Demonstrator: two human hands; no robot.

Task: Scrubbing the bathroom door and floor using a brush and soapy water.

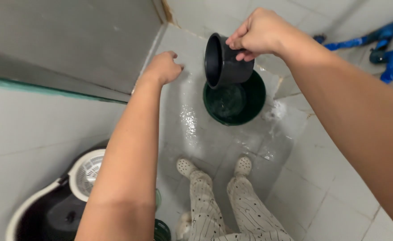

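Head camera, looking down into a tiled washroom: the right hand (259, 33) holds one small black pot (225, 60), fingers clamped on its far rim, at centre far. The pot is tipped on its side, its long axis roughly level and its open mouth facing left. It hangs directly above one dark green bucket (236, 100), which stands on the wet floor (205, 134) and holds water. The right hand is the nearer of the two to both vessels.

The left hand (163, 67) is out to the left of the pot, fingers curled loosely together and gripping nothing, close to the grey wall (71, 40). Whether it touches the wall cannot be told.

Nearer, two feet in pale perforated clogs (187, 166) stand on the shining tiles below patterned trousers. One mop bucket with a white spinner basket (87, 172) sits at near left. Blue plastic pieces (390, 62) lie at far right.
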